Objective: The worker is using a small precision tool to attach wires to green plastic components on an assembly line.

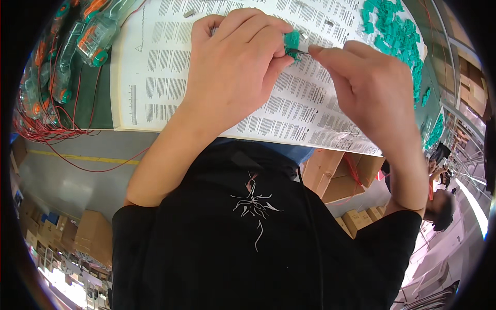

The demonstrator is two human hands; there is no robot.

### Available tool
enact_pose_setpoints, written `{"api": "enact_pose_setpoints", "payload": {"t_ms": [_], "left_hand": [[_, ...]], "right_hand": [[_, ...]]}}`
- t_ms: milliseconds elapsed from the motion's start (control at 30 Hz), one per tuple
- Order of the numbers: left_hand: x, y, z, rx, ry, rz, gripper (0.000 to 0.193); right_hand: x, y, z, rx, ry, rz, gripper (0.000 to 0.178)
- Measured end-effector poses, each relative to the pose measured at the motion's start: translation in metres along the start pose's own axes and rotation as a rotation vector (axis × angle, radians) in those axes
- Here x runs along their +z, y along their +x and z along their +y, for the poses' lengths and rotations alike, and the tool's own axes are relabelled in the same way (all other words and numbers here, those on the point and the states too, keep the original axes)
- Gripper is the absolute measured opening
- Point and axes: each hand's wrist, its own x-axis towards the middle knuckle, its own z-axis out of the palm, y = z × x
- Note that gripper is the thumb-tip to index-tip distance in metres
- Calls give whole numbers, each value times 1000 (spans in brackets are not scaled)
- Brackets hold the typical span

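Observation:
My left hand is closed, its thumb and fingertips pinching a small green plastic part above a printed paper sheet. From the right, my right hand is closed around a thin, dark, pointed metal tool. The tool's tip meets the green part beside my left thumb; most of the tool is hidden in my fingers, so its exact kind does not show. Small silvery metal pieces lie on the paper, one just right of the green part and another beyond my left hand.
A heap of green plastic parts spreads over the table's far right. At the left are clear plastic toy-like bodies with orange and green pieces, and tangled red wires hanging over the edge. Open cardboard boxes stand below; another person is at the right.

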Motion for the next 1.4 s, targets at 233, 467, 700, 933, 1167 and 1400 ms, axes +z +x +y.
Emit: {"api": "enact_pose_setpoints", "payload": {"t_ms": [233, 467, 700, 933, 1167, 1400], "left_hand": [[48, 17, -37, 572, -113, 678, 21], [48, 14, -40, 511, 83, 620, 24], [45, 11, -38, 492, 155, 588, 23], [-9, 7, 8, 17, 124, -20, 21], [-13, 7, 2, -2, -58, -54, 23], [-3, 0, -1, 4, 6, -7, 13]], "right_hand": [[4, -6, -18, 56, -114, 13, 33], [-4, -3, -31, 26, -259, -26, 32], [-9, 4, -49, 48, -397, -145, 31], [-34, 55, -49, -235, -488, -413, 31], [-12, 61, 41, -648, 460, 243, 12], [60, -8, -6, 254, 729, 431, 18]]}}
